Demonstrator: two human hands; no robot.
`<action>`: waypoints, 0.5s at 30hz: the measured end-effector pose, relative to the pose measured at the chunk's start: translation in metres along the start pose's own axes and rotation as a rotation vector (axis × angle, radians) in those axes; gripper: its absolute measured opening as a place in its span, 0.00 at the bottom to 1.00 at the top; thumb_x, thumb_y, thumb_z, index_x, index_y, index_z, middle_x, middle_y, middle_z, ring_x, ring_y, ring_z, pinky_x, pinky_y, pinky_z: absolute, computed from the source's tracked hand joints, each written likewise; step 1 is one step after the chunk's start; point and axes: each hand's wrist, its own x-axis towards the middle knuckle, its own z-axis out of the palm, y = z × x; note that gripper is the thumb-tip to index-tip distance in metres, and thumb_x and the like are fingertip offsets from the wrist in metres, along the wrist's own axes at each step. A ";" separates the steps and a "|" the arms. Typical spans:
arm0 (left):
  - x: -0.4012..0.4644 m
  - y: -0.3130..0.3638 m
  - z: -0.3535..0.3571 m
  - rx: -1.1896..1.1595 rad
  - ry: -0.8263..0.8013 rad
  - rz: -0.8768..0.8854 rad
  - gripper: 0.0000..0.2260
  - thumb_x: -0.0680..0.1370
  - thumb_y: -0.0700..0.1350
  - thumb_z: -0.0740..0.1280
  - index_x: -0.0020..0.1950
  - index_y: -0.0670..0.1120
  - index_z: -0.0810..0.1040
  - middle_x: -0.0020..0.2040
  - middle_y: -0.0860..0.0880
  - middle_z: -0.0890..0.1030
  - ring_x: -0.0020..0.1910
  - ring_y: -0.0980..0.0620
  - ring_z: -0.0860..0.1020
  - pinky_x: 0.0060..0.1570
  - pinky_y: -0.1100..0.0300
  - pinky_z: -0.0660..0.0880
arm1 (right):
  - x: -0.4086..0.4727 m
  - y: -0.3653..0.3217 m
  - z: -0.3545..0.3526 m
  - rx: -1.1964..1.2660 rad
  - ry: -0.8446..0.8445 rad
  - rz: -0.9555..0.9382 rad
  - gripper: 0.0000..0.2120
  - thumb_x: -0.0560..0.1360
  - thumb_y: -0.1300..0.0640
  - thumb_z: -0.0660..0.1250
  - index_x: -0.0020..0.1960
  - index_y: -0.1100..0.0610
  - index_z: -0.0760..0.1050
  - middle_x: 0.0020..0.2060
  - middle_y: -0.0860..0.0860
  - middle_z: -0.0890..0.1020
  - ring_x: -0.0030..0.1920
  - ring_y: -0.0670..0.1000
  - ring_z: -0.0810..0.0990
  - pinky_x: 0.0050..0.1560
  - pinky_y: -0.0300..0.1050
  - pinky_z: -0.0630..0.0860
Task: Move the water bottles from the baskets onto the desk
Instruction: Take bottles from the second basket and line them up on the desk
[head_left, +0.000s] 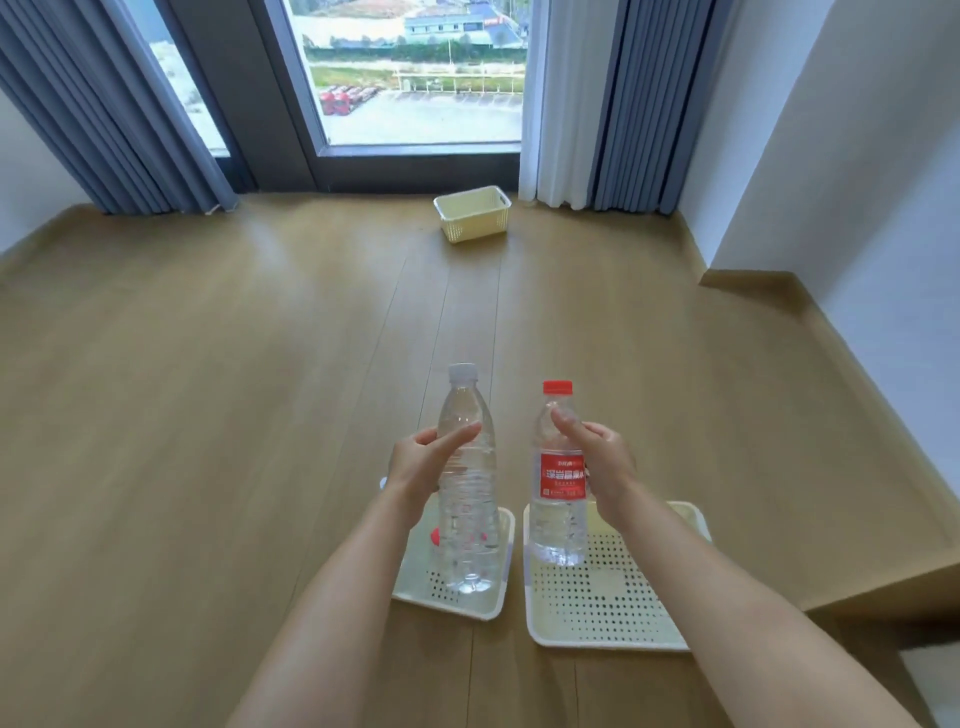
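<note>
Left hand (423, 462) grips white-capped clear bottle (467, 483) upright above left basket (485, 605). Right hand (602, 462) grips red-capped, red-labelled bottle (558, 478) upright above right basket (613, 618). Third basket (474, 214) by window, well apart.

Red-capped bottle (557, 478), white-capped clear bottle (467, 483), perforated cream baskets (613, 639).

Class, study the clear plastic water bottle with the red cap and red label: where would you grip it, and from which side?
Grip the red-capped, red-labelled clear bottle around its upper body, above the label, coming from its right side as the right hand does. It stands upright and is round and slim, so fingers and thumb wrap it easily there.
</note>
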 end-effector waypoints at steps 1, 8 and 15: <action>-0.015 0.030 0.003 -0.003 -0.006 0.002 0.09 0.69 0.49 0.75 0.46 0.47 0.82 0.40 0.47 0.82 0.37 0.49 0.79 0.40 0.58 0.74 | -0.013 -0.029 -0.001 0.001 0.006 -0.007 0.29 0.67 0.45 0.74 0.60 0.62 0.75 0.47 0.57 0.83 0.43 0.55 0.83 0.41 0.45 0.76; -0.122 0.235 0.020 -0.026 -0.023 0.058 0.14 0.66 0.53 0.76 0.45 0.48 0.79 0.47 0.45 0.82 0.45 0.45 0.82 0.42 0.58 0.73 | -0.118 -0.235 -0.002 0.011 -0.006 -0.068 0.32 0.63 0.41 0.75 0.58 0.63 0.77 0.45 0.57 0.84 0.41 0.54 0.83 0.38 0.43 0.76; -0.200 0.352 0.043 -0.018 -0.117 0.155 0.18 0.68 0.53 0.75 0.51 0.44 0.79 0.49 0.43 0.82 0.42 0.47 0.80 0.41 0.56 0.77 | -0.202 -0.344 -0.017 -0.014 -0.009 -0.179 0.38 0.59 0.36 0.74 0.59 0.61 0.76 0.46 0.55 0.83 0.42 0.53 0.83 0.38 0.44 0.76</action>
